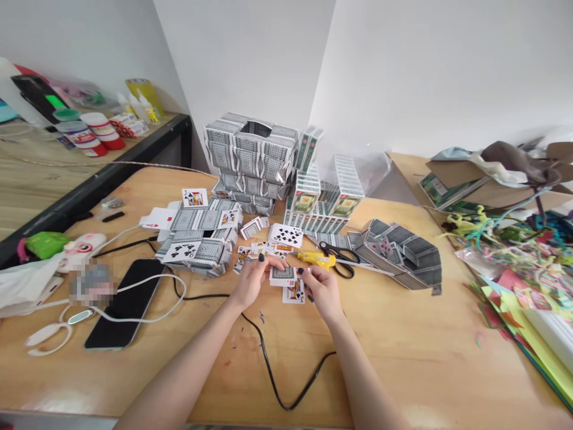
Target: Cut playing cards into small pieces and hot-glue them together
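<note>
Both hands meet at the middle of the desk over a small stack of playing cards (283, 275), its patterned grey back facing up. My left hand (253, 282) has its fingers closed against the left side and far edge of the stack. The fingers of my right hand (323, 291) pinch the right side, where a red number shows on a card edge. Beneath lies a face-up jack (294, 294). Just beyond the hands are a yellow-handled tool (317, 258), black scissors (344, 257), face-up cards and a ten of spades (286, 235).
Structures of folded cards stand at the back (253, 149), left (201, 233) and right (398, 257). Green card boxes (322, 203) are stacked behind. A black cable (268, 358) crosses the front. A phone (125, 304) lies left; colored paper (523, 310) lies right.
</note>
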The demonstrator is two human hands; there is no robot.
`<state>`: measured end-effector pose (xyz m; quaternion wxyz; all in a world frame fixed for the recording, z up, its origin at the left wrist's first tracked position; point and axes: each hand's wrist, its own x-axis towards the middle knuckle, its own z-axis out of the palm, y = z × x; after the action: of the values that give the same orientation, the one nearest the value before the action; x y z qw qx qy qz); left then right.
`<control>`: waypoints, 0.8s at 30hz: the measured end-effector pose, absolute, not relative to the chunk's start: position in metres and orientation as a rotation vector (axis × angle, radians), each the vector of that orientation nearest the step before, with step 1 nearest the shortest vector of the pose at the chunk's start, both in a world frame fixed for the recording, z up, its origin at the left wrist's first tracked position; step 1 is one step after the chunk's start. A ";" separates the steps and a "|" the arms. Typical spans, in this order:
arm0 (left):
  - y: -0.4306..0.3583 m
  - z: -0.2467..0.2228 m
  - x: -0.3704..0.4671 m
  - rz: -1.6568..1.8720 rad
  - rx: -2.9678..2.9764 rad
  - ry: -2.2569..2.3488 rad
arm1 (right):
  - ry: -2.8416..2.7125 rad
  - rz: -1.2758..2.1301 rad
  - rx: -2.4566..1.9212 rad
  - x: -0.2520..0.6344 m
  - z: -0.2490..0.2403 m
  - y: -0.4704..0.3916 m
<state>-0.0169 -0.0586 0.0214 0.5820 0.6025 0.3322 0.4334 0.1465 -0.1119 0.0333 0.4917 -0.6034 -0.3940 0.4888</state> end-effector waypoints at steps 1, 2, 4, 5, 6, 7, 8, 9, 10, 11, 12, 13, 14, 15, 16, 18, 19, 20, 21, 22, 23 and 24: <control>-0.058 0.022 -0.017 0.992 1.366 0.782 | -0.985 1.166 -1.472 0.146 0.032 -0.112; -0.057 0.022 -0.016 0.965 1.348 0.814 | -1.022 1.140 -1.480 0.146 0.031 -0.113; -0.056 0.022 -0.016 0.912 1.365 0.904 | -1.124 1.066 -1.491 0.145 0.029 -0.115; -0.056 0.023 -0.016 0.894 1.378 0.939 | -1.181 1.017 -1.495 0.145 0.029 -0.116; -0.056 0.024 -0.016 0.882 1.383 0.956 | -1.239 0.966 -1.499 0.144 0.029 -0.116; -0.055 0.024 -0.016 0.876 1.378 0.957 | -1.294 0.914 -1.504 0.144 0.030 -0.117; -0.055 0.025 -0.016 0.865 1.367 0.948 | -1.347 0.862 -1.505 0.144 0.031 -0.118; -0.055 0.026 -0.016 0.846 1.354 0.933 | -1.397 0.813 -1.504 0.144 0.032 -0.119; -0.055 0.027 -0.017 0.824 1.341 0.918 | -1.443 0.765 -1.501 0.144 0.034 -0.120; -0.054 0.028 -0.017 0.802 1.330 0.903 | -1.485 0.721 -1.496 0.144 0.035 -0.121; -0.054 0.029 -0.018 0.783 1.321 0.892 | -1.521 0.681 -1.492 0.144 0.037 -0.121; -0.054 0.030 -0.019 0.769 1.316 0.885 | -1.549 0.647 -1.489 0.144 0.038 -0.122; -0.053 0.030 -0.019 0.761 1.314 0.880 | -1.570 0.622 -1.488 0.144 0.038 -0.123; -0.053 0.031 -0.020 0.757 1.316 0.878 | -1.585 0.602 -1.488 0.143 0.039 -0.123; -0.053 0.031 -0.020 0.753 1.320 0.877 | -1.596 0.586 -1.488 0.143 0.038 -0.123; -0.053 0.033 -0.020 0.742 1.337 0.875 | -1.617 0.560 -1.487 0.143 0.038 -0.124; -0.053 0.034 -0.020 0.736 1.346 0.872 | -1.625 0.550 -1.487 0.144 0.037 -0.124; -0.053 0.034 -0.021 0.730 1.357 0.868 | -1.631 0.543 -1.487 0.144 0.037 -0.123; -0.053 0.035 -0.021 0.722 1.369 0.862 | -1.635 0.536 -1.486 0.144 0.037 -0.123; -0.053 0.035 -0.021 0.711 1.384 0.854 | -1.638 0.532 -1.484 0.144 0.036 -0.123; -0.053 0.035 -0.022 0.696 1.402 0.846 | -1.639 0.528 -1.479 0.145 0.036 -0.123; -0.053 0.034 -0.023 0.679 1.420 0.840 | -1.638 0.524 -1.474 0.145 0.037 -0.123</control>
<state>-0.0227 -0.0529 0.0344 0.6279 0.6194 0.3665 0.2962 0.1447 -0.1225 0.0365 0.4242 -0.5894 -0.6549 0.2096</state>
